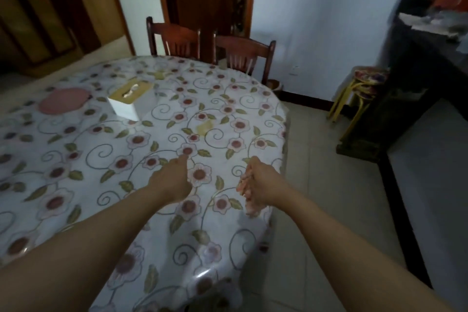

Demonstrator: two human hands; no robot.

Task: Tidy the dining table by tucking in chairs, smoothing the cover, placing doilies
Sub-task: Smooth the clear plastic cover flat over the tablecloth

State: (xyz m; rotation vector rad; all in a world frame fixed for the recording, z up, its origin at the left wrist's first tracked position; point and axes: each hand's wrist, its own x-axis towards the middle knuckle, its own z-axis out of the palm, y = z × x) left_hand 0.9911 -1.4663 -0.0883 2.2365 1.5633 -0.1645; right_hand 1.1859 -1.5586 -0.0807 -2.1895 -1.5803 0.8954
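Your left hand (172, 182) rests curled on the floral table cover (157, 149), your right hand (258, 185) clasps a pink doily (249, 200) at the cover's edge. Farther back, a tissue box (128, 100) holds white tissues beside another pink doily (63, 100).

Tissue box (128, 99) on table (76, 149), left-center; doily (64, 100) just left of it. Two chairs (210, 44) behind table. Stools (364, 88) w/ cabinet (417, 78) at right.

Dim room, pale wall (329, 20), tiled floor (329, 210)
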